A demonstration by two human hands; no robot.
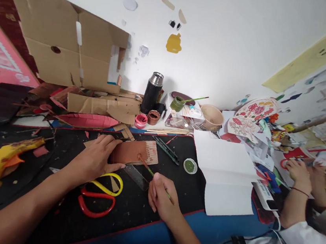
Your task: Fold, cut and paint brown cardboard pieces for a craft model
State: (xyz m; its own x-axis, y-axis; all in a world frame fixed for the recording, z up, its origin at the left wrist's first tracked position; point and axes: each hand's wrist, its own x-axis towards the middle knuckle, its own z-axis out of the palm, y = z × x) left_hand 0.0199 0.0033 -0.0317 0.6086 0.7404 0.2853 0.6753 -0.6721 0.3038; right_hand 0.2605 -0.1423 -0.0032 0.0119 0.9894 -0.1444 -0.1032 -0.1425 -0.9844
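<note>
A small rectangle of corrugated cardboard [129,151] lies on the black mat, coated brown over most of its face, with bare ridges at the right end. My left hand [97,159] grips its left end, fingers above and thumb along the near edge. In my right hand [164,197] is a thin green-handled paintbrush [149,169], pinched between thumb and fingers, its tip touching the brown coat. A ruler-like metal strip [136,177] lies just below the cardboard. Scissors [95,212] with one red and one yellow handle loop rest near my left wrist; their blades are hidden.
A utility knife [167,152] and a green paint lid [190,165] lie right of the cardboard. Behind stand a brown paint jar [153,117], a pink jar [141,121] and a black thermos [151,95]. A yellow glue gun [0,161] is left. A co-worker's hands [300,174] handle paper at right.
</note>
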